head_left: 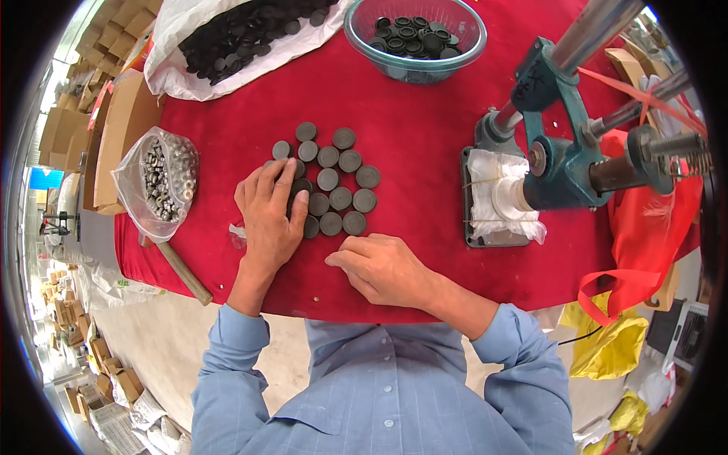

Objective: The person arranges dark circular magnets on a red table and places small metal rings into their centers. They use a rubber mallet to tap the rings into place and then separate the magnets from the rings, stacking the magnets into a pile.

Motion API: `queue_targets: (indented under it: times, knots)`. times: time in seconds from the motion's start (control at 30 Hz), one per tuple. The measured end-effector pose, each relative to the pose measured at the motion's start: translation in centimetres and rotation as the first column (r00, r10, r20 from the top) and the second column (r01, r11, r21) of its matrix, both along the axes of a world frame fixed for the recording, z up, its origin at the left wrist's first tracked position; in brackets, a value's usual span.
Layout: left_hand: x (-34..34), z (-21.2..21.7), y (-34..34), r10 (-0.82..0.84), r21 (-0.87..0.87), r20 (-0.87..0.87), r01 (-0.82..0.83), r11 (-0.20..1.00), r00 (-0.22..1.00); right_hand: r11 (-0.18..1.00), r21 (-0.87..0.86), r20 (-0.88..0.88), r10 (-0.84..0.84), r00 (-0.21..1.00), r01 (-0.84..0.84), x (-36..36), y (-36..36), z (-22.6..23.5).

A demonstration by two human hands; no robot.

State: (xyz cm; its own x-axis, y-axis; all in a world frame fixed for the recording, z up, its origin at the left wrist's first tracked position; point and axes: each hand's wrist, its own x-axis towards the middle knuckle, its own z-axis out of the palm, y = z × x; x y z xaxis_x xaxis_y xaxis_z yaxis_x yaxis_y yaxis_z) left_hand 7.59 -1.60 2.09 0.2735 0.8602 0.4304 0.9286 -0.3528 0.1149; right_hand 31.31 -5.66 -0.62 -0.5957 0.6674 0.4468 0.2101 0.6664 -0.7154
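My left hand lies flat, fingers spread, pinning the dark discs together on the red table | right hand loosely curled, gripping nothing, at the cluster's 5 o'clock | hand press waits at 3 o'clock.

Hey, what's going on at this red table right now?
A person in a blue shirt is working a cluster of dark round discs laid flat on the red table. The left hand lies flat over the cluster's left side; the right hand rests on the cloth just below the discs, fingers curled. A hand press stands to the right, a clear bowl of discs sits at the far edge, and a bag of small metal parts lies at left.
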Motion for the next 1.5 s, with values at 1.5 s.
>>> queue_targets:
  times: [1.5]
  knots:
    - [4.1,-0.5,-2.3,-0.12,0.095,0.065,0.114,0.989,0.991,0.856,-0.006,-0.183,-0.509,0.841,0.516,2.5,3.7,1.8]
